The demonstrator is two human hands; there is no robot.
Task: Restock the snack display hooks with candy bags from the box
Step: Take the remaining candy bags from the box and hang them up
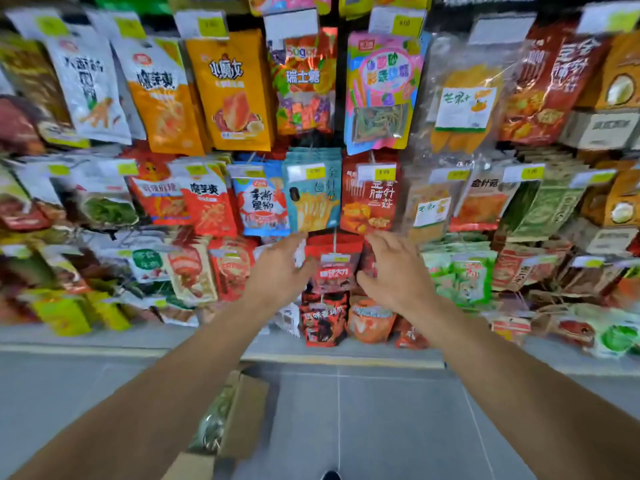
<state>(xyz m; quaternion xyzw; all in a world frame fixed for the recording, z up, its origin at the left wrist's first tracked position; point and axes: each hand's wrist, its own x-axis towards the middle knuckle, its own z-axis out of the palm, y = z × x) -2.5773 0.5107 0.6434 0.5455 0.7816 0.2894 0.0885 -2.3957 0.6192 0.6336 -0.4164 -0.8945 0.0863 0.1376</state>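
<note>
I see a wall of hooks crowded with bright foil snack packets ahead of both hands. The open brown cardboard box of candy bags sits on the grey tiled floor below and behind my left forearm, so that arm is nearer it. A hanging stack of red foil bags, long axis vertical, lies directly between the hands. My left hand and right hand are both spread open, flanking it; whether fingertips touch, I cannot tell.
</note>
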